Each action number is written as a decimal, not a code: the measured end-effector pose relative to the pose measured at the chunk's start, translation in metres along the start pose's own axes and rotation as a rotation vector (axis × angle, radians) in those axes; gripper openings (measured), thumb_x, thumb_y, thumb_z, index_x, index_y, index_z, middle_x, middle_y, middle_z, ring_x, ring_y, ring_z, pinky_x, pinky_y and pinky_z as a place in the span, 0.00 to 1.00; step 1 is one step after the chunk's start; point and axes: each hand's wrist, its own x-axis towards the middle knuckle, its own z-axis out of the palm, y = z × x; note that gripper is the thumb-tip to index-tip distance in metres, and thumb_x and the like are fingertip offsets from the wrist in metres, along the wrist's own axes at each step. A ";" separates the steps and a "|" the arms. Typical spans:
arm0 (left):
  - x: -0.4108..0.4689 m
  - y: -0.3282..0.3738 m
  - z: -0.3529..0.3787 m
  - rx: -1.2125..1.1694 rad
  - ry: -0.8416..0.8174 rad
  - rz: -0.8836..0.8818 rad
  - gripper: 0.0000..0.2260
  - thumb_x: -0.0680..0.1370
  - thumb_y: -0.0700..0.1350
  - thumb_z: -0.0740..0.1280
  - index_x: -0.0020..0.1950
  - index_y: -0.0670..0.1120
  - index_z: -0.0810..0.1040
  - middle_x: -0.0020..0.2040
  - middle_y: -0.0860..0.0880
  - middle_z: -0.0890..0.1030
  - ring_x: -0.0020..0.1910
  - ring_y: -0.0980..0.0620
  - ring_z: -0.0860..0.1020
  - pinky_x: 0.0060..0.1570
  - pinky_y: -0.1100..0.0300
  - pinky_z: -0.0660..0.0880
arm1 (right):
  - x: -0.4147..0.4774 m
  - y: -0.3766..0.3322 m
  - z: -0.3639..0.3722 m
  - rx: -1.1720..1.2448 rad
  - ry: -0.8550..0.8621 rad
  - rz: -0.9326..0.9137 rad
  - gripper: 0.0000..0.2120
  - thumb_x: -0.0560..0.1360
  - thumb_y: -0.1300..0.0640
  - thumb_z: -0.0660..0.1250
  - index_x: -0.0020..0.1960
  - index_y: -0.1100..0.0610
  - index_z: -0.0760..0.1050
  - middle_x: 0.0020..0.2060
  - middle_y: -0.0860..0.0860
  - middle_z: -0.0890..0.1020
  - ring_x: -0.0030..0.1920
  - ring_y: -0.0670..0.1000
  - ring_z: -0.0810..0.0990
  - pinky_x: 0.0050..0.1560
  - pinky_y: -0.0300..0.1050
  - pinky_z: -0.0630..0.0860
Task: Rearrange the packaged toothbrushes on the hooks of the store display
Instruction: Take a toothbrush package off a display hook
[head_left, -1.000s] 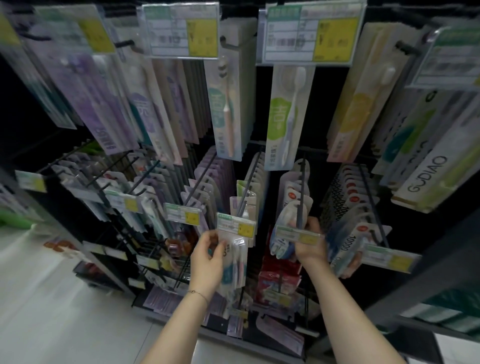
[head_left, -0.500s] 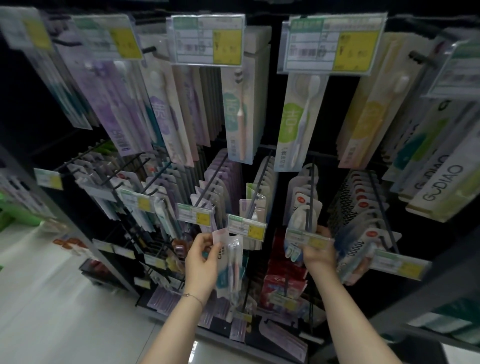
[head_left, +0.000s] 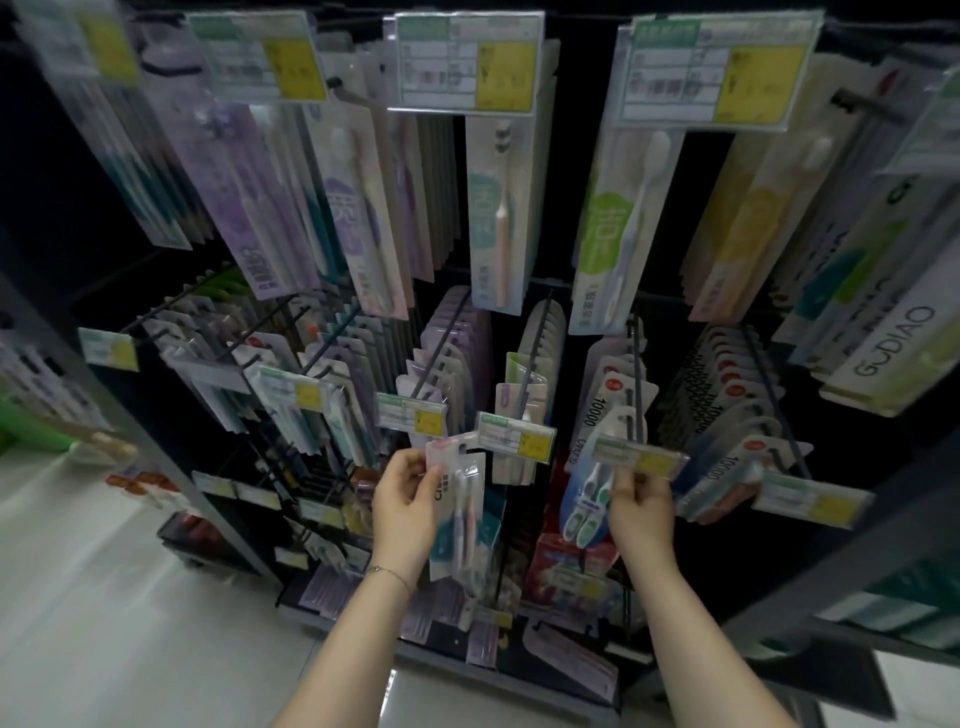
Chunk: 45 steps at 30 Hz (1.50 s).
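Left hand (head_left: 408, 501) pinches the loose pack (head_left: 460, 512), right hand (head_left: 643, 512) grips a hanging pack (head_left: 584, 501); the hole should meet the hook (head_left: 533, 358) squarely.

Bare forearms, no sleeves — thin chain bracelet (head_left: 387, 571) at left wrist.

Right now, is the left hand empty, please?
No, the left hand pinches a clear toothbrush pack near its top.

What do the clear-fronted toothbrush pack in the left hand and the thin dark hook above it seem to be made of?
Clear-fronted toothbrush pack: probably glossy transparent plastic blister on printed card; highlights glint and brushes show through. Thin dark hook: likely coated metal wire; slim, straight, dull black, bearing many packs.
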 end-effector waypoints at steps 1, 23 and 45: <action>0.003 0.000 0.001 -0.002 -0.019 -0.002 0.06 0.80 0.36 0.66 0.49 0.46 0.77 0.46 0.49 0.82 0.43 0.64 0.79 0.48 0.68 0.76 | -0.006 -0.002 -0.002 -0.006 0.000 -0.024 0.17 0.83 0.53 0.59 0.71 0.50 0.67 0.60 0.47 0.77 0.61 0.48 0.75 0.66 0.49 0.70; 0.045 -0.006 -0.028 -0.077 -0.177 -0.087 0.06 0.81 0.37 0.66 0.51 0.47 0.78 0.50 0.52 0.82 0.48 0.63 0.80 0.50 0.70 0.74 | -0.072 -0.003 0.058 -0.279 -0.050 -0.153 0.11 0.82 0.46 0.57 0.54 0.53 0.69 0.43 0.49 0.77 0.44 0.49 0.77 0.42 0.46 0.69; 0.072 -0.021 -0.047 0.013 -0.214 -0.072 0.05 0.80 0.41 0.68 0.51 0.51 0.77 0.50 0.50 0.82 0.52 0.55 0.80 0.54 0.61 0.74 | -0.065 -0.025 0.092 -0.198 0.095 -0.149 0.07 0.82 0.51 0.60 0.60 0.45 0.69 0.36 0.45 0.77 0.36 0.48 0.76 0.36 0.42 0.67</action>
